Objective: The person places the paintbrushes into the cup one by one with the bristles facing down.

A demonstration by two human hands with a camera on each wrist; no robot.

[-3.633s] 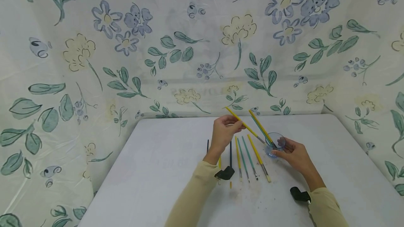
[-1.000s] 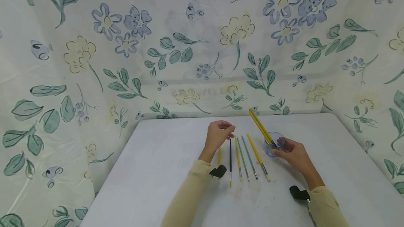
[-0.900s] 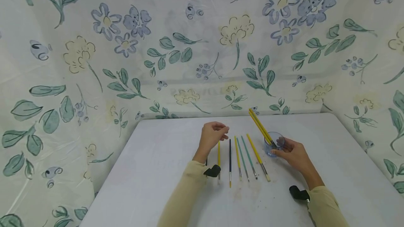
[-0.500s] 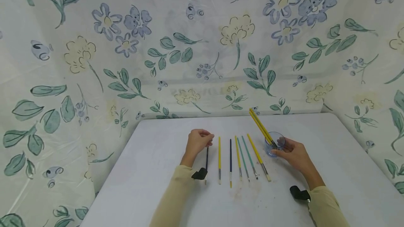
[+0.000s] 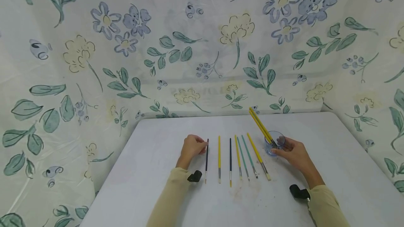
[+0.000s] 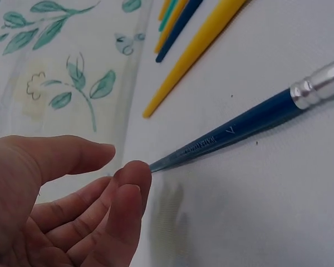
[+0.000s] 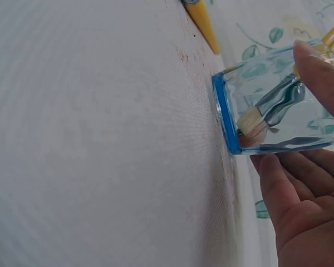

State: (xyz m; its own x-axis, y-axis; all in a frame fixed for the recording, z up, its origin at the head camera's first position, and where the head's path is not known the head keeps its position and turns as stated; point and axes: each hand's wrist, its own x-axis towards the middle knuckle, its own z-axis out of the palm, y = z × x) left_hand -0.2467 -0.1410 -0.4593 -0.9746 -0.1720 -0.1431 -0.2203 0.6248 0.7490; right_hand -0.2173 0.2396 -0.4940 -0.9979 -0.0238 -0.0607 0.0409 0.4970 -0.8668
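My left hand [image 5: 192, 148] is by the handle tip of a dark blue paintbrush [image 5: 206, 160], leftmost in a row on the table. In the left wrist view the thumb stands apart from the index fingertip, which meets or nearly meets the handle tip of that paintbrush [image 6: 239, 128]; contact is uncertain. My right hand [image 5: 295, 152] grips a clear glass [image 5: 270, 150] with a blue base, its fingers on opposite sides. Yellow-handled paintbrushes [image 5: 260, 125] lean leftward in the glass, bristles down. The right wrist view shows their bristles [image 7: 253, 128] near the base.
Right of the dark blue paintbrush lie a yellow paintbrush [image 5: 219, 155], another dark blue paintbrush [image 5: 230, 158] and several yellow and teal ones [image 5: 249, 155], handles pointing away. The white table [image 5: 151, 171] carries small brownish specks. A flower-patterned sheet [image 5: 202, 45] hangs behind.
My left hand earlier pinched a yellow paintbrush at the glass. That paintbrush now leans in the glass, and the hand has moved left and down to the leftmost paintbrush. The right hand stays put.
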